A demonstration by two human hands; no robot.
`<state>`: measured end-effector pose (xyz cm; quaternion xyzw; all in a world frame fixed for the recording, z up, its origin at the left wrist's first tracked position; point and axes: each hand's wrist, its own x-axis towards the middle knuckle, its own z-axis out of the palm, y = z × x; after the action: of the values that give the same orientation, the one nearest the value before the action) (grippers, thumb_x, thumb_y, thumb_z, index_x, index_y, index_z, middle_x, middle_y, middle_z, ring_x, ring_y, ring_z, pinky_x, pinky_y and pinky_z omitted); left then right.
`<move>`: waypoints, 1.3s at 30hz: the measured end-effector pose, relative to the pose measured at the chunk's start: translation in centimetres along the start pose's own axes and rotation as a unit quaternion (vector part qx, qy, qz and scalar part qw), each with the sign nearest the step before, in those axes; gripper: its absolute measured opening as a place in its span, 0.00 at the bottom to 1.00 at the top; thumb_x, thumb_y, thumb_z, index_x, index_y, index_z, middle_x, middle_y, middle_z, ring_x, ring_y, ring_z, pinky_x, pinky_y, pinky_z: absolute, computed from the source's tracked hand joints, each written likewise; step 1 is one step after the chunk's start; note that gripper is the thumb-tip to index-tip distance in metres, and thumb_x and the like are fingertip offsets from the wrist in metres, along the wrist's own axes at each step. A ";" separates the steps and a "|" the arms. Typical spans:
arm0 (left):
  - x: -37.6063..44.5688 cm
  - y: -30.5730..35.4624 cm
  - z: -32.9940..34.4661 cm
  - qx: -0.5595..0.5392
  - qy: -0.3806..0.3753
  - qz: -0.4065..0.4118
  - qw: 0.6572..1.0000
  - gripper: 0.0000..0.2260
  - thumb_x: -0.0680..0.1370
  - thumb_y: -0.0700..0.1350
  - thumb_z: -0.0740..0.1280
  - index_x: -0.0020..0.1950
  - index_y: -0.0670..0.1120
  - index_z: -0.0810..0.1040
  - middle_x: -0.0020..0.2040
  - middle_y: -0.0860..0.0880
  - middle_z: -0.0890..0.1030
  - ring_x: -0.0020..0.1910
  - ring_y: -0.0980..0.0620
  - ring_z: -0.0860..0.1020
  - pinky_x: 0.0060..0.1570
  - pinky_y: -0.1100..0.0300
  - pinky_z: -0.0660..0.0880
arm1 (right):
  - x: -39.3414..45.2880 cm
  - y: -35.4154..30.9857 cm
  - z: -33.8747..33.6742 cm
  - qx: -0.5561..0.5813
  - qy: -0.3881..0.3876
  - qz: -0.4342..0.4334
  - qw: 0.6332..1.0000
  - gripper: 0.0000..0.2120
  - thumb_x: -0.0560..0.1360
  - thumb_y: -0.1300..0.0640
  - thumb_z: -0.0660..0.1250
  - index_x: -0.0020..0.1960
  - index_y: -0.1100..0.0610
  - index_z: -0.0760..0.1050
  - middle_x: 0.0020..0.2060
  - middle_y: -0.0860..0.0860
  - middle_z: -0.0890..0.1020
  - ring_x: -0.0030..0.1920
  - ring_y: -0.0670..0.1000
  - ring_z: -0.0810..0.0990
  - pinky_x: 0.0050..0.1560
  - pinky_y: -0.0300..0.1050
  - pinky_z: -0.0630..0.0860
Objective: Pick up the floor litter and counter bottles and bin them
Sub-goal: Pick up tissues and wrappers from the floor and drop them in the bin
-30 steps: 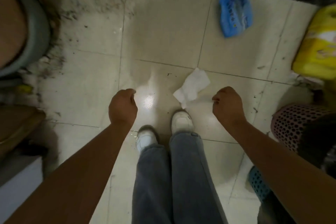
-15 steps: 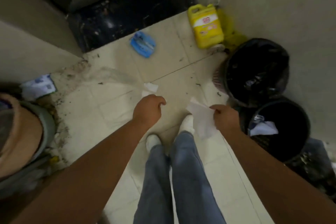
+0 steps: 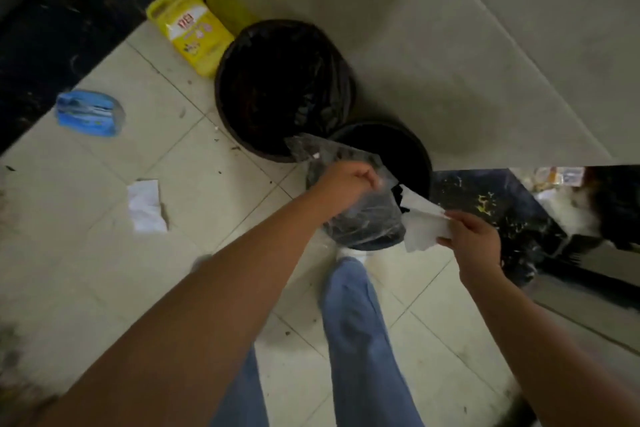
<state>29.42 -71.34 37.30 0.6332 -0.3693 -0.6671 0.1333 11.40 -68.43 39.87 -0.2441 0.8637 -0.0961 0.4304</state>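
Observation:
My left hand (image 3: 346,182) is closed on a clear crumpled plastic bag (image 3: 360,222), holding it over the near edge of the smaller black bin (image 3: 412,149). My right hand (image 3: 474,241) pinches a white tissue (image 3: 420,229) just right of that bag, at the bin's near rim. A larger bin with a black liner (image 3: 277,90) stands behind and left of the small one. Another white tissue (image 3: 145,204) lies on the floor tiles to the left. A blue packet (image 3: 90,113) lies farther back left.
A yellow jug (image 3: 190,29) leans by the wall behind the large bin. A grey wall runs along the right. A dark speckled ledge (image 3: 502,211) sits right of the small bin, another dark strip at far left. My legs in jeans (image 3: 360,340) stand below.
My view has swung right toward the bins. My left hand now holds a clear plastic bag over the small bin; the right hand carried the tissue up to the bin's rim.

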 end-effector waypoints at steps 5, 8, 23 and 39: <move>6.2 -0.9 5.9 0.078 0.132 -0.039 0.987 0.11 0.80 0.40 0.60 0.56 0.41 0.81 0.58 0.37 0.79 0.58 0.42 0.77 0.60 0.54 0.72 | 4.3 1.2 -1.3 -0.125 -0.077 -0.092 0.985 0.16 0.79 0.63 0.56 0.66 0.62 0.70 0.60 0.62 0.76 0.52 0.56 0.76 0.63 0.55 0.73; 10.0 -4.0 6.6 0.130 0.192 -0.066 0.970 0.12 0.80 0.42 0.60 0.60 0.47 0.81 0.62 0.38 0.77 0.61 0.39 0.75 0.62 0.51 0.73 | 8.0 1.8 1.3 -0.229 -0.145 -0.140 0.952 0.18 0.79 0.64 0.56 0.68 0.60 0.66 0.63 0.61 0.74 0.55 0.56 0.76 0.57 0.44 0.71; 26.6 -17.4 9.4 0.244 0.142 -0.064 0.957 0.23 0.81 0.36 0.56 0.76 0.40 0.56 0.74 0.39 0.63 0.71 0.40 0.65 0.72 0.50 0.64 | 28.6 9.2 19.2 -0.520 -0.272 -0.228 0.777 0.27 0.81 0.57 0.51 0.75 0.61 0.42 0.77 0.56 0.50 0.76 0.56 0.53 0.76 0.45 0.51; -3.7 -12.5 -5.5 0.353 0.190 -0.133 0.906 0.24 0.81 0.41 0.57 0.76 0.47 0.56 0.77 0.46 0.59 0.77 0.46 0.56 0.75 0.52 0.57 | 2.6 -4.9 14.9 -0.618 -0.214 -0.405 0.639 0.21 0.80 0.55 0.52 0.71 0.61 0.62 0.73 0.59 0.63 0.71 0.58 0.63 0.70 0.52 0.64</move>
<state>38.81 -62.05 32.17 0.7968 -0.4608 -0.3716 -0.1214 23.47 -73.31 30.79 -0.7925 0.4204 0.3501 0.2696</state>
